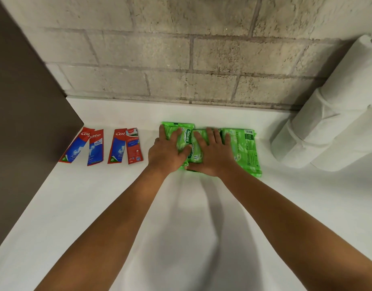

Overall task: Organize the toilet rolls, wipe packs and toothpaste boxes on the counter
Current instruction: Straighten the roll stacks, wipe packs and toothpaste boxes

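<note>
Under your flat palms, three green wipe packs [243,148] lie flat, side by side and touching. Left of your hands, well apart, four red-and-blue toothpaste boxes [101,147] lie flat in two leaning pairs. Right of them, white toilet rolls [327,127] lean stacked against the wall.

Your white tabletop [80,206] carries four toothpaste boxes [120,147] at 10 o'clock. Green wipe packs [243,148] lie at 12, wrapped toilet rolls [331,122] at 2.
</note>
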